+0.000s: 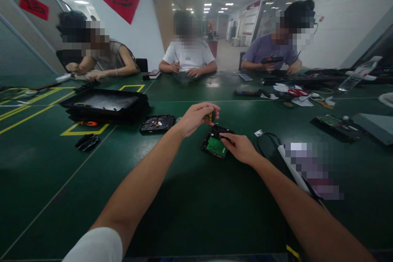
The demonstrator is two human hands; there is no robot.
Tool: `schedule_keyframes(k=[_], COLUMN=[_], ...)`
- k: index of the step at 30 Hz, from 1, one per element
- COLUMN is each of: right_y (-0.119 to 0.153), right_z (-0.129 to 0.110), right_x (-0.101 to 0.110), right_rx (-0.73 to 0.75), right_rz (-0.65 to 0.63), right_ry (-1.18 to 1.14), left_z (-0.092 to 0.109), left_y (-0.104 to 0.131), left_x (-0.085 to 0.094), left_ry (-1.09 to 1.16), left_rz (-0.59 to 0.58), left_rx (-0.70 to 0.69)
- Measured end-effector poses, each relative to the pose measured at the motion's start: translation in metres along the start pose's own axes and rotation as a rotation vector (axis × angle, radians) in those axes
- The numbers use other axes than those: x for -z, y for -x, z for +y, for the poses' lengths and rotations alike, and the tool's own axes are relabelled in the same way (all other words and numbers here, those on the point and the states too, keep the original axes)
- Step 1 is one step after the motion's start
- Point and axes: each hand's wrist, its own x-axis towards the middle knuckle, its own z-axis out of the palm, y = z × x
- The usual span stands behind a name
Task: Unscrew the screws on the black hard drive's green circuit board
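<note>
A hard drive [217, 146] with a green circuit board lies flat on the table in front of me. My left hand [198, 119] is just above its far edge, fingers closed around a small screwdriver [210, 117] with a yellow and black handle. The screwdriver stands roughly upright over the drive; its tip is too small to make out. My right hand [241, 147] rests at the drive's right side, with thumb and forefinger on it. Left of my hands sits another hard drive [157, 124].
Stacked black trays [106, 104] stand at left, with a small black part [87, 142] in front. At right lie a white power strip [294, 170] with a cable, another device [336, 127], red-handled scissors [297, 92] and a plastic bottle [359, 74]. Three people sit across the table.
</note>
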Motion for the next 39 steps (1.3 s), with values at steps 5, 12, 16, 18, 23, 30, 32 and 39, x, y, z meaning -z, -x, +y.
schedule_keyframes(k=[5,12,16,18,23,30,32,39], right_y=[0.0003,0.0001,0.0,-0.0001,-0.0007,0.0005,0.0008,0.0002], right_z=[0.002,0.0024,0.0019,0.0019,0.0023,0.002,0.002,0.003], right_x=[-0.0017,-0.001,-0.0008,-0.001,-0.0009,-0.0012,-0.0019,-0.0019], right_rx=[0.014,0.005,-0.006,-0.013,-0.011,0.003,0.006,0.008], right_rz=[0.013,-0.002,-0.002,-0.005,-0.009,0.009,0.011,-0.003], right_ry=[0.008,-0.007,-0.005,-0.004,0.006,-0.006,-0.011,-0.009], left_z=[-0.0025,-0.0056,-0.005,-0.0051,-0.0048,-0.0057,-0.0061,-0.002], left_y=[-0.0006,-0.0024,-0.0021,-0.0022,-0.0026,-0.0027,-0.0024,0.0007], left_x=[-0.0024,-0.0004,0.0025,0.0034,0.0049,0.0015,-0.0002,-0.0028], left_ry=[-0.112,-0.07,-0.023,0.026,0.034,-0.195,-0.225,-0.227], left_rz=[0.063,0.06,0.023,0.018,0.062,0.124,0.151,0.13], left_rx=[-0.05,-0.073,-0.029,-0.003,-0.009,-0.063,-0.081,-0.09])
